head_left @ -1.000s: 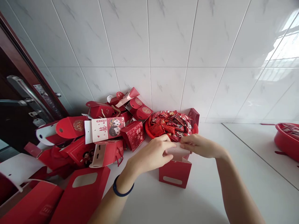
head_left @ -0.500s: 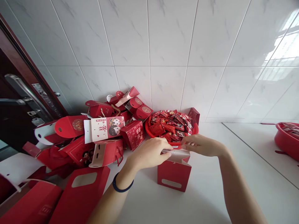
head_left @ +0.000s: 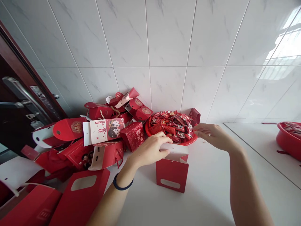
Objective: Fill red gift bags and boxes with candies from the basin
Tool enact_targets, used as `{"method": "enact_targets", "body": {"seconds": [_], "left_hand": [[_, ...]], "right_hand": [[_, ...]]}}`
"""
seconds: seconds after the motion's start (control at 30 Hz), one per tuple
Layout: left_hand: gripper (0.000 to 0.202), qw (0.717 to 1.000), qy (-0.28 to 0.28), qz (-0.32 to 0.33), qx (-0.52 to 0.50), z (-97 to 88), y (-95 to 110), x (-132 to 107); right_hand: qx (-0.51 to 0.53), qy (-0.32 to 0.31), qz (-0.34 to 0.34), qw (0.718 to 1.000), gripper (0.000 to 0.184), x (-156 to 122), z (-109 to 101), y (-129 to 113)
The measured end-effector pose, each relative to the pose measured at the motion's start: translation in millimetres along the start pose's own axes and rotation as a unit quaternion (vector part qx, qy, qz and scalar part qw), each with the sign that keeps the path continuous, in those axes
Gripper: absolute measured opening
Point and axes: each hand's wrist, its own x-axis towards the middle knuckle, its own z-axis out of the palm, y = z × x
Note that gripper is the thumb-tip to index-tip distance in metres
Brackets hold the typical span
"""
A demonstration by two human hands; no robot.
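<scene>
A red paper gift box (head_left: 172, 174) with an oval window low on its front stands upright on the white surface, its top open. My left hand (head_left: 152, 149) pinches the box's upper left edge between thumb and fingers. Just behind the box, a red basin (head_left: 188, 142) is heaped with red-wrapped candies (head_left: 175, 125). My right hand (head_left: 210, 133) hovers at the basin's right rim, palm down, fingers reaching toward the candies. Nothing shows in its fingers, though the tips are partly hidden.
Several red gift boxes (head_left: 134, 136) lie in a pile on the left, some with white insides. A small dark red box (head_left: 194, 116) stands behind the basin. Another red basin (head_left: 289, 139) sits at the far right. A tiled wall (head_left: 168, 88) rises behind; a door handle (head_left: 18, 89) is at left.
My right hand has moved from above the gift box's opening to the right and up, to the candy basin's rim. My left hand stays on the box.
</scene>
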Motion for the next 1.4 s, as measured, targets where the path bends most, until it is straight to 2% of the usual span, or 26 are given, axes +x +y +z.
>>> {"method": "enact_targets", "body": {"seconds": [0.2,0.37,0.47,0.67,0.77,0.83,0.97,1.1,1.17,1.27,1.33,1.4], "left_hand": [[0.024,0.999,0.012,-0.034,0.014,-9.3,-9,-1],[0.024,1.000,0.011,-0.011,-0.013,-12.6,-10,0],[0.025,1.000,0.013,0.002,-0.025,-9.5,-9,1],[0.027,0.998,0.033,0.033,-0.043,-5.5,-9,2],[0.028,0.994,0.057,0.040,-0.081,-6.5,-14,4],[0.028,0.989,0.079,0.033,-0.121,-6.9,-20,7],[0.033,0.965,0.149,-0.012,-0.216,-3.0,-38,16],[0.045,0.943,0.211,-0.069,-0.250,10.7,-51,30],[0.049,0.923,0.210,-0.092,-0.311,20.5,-52,38],[0.041,0.884,0.173,-0.121,-0.417,35.6,-50,51],[0.040,0.854,0.155,-0.156,-0.473,44.3,-48,59],[0.043,0.819,0.163,-0.180,-0.519,50.5,-48,64]], "right_hand": [[0.000,0.023,-0.012,1.000,0.029,4,2,0],[-0.008,0.049,0.007,0.999,0.021,13,9,4],[-0.038,0.038,0.011,0.998,0.017,22,22,5],[-0.152,0.009,-0.027,0.988,0.017,42,62,7],[-0.145,0.018,-0.017,0.989,0.012,47,72,9],[-0.119,0.030,-0.020,0.992,0.015,49,72,11],[-0.027,0.053,-0.028,0.998,0.029,52,69,14],[0.066,0.103,-0.028,0.992,0.040,55,75,12],[0.104,0.123,-0.025,0.987,0.045,56,82,7],[0.184,0.144,-0.025,0.972,0.045,58,95,0],[0.224,0.162,-0.053,0.960,0.038,59,103,-4],[0.227,0.165,-0.103,0.954,0.030,60,109,-6]]}}
